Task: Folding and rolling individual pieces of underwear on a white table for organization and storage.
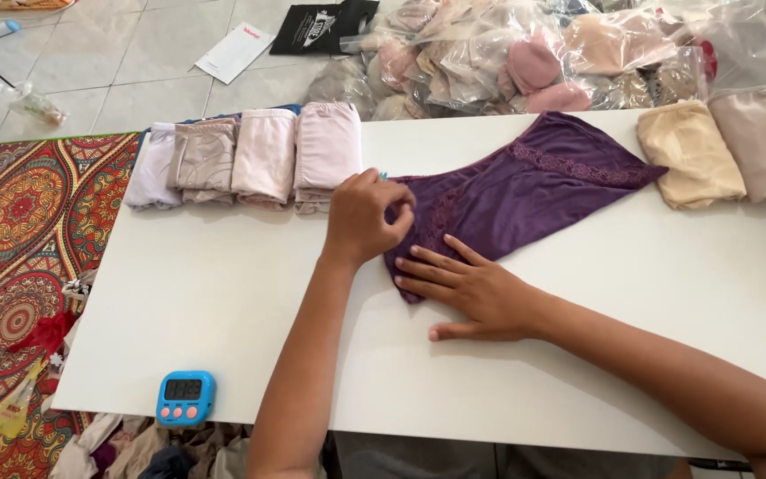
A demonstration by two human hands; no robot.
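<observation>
A purple garment with lace trim (525, 182) lies spread across the middle of the white table (223, 293). My left hand (365, 217) is closed, pinching the garment's left edge near a small blue clip or tag. My right hand (472, 288) lies flat, fingers spread, pressing down the garment's lower left corner. To the left sits a row of folded pale pink and beige garments (250, 160). Two folded garments, one tan (689, 151) and one beige (764, 142), rest at the right end.
A blue digital timer (185, 397) stands at the table's front edge. Bagged garments (525, 53) are heaped on the tiled floor beyond the table. A patterned red rug (19, 231) lies to the left. Loose cloth (135, 448) sits under the front edge.
</observation>
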